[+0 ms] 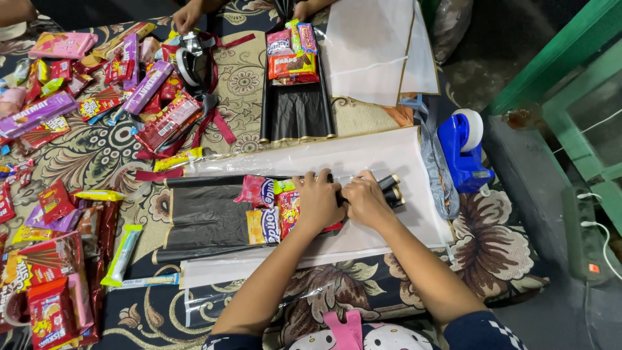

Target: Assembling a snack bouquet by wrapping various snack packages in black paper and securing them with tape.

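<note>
Both hands press side by side on a bundle of snack packs (pixel 275 206) laid on black paper (pixel 204 217), which lies on a white sheet (pixel 395 159) spread over the patterned cloth (pixel 97 152). The left grip (pixel 317 201) is closed flat over the packs, fingers curled down onto their top edge; the right grip (pixel 366 199) touches it just to the right, fingers bent and clamped on the black rolled end (pixel 392 191) of the paper, whose gold-rimmed tubes stick out past the knuckles. The packs show to the left of and under the left grip: pink, orange and red wrappers overlapping one another. Beyond the grips, further from the person, a second black sheet (pixel 297 110) carries another stack of snacks (pixel 291 55), with more white sheets (pixel 376 48) beside it. To the right of the right grip, near but apart, stands a blue tape dispenser (pixel 461 150) with a white roll. Far to the left, loose snack packets (pixel 55 259) crowd the cloth, and a long green-and-white wafer pack (pixel 122 255) lies between them and the black paper. Red ribbon (pixel 207 123) and a dark tape roll (pixel 189 65) lie beyond the left grip, where another person's hand (pixel 188 16) reaches in. Both forearms come in from the bottom edge and converge, wrists low, palms down. Nothing lies between the two grips.
</note>
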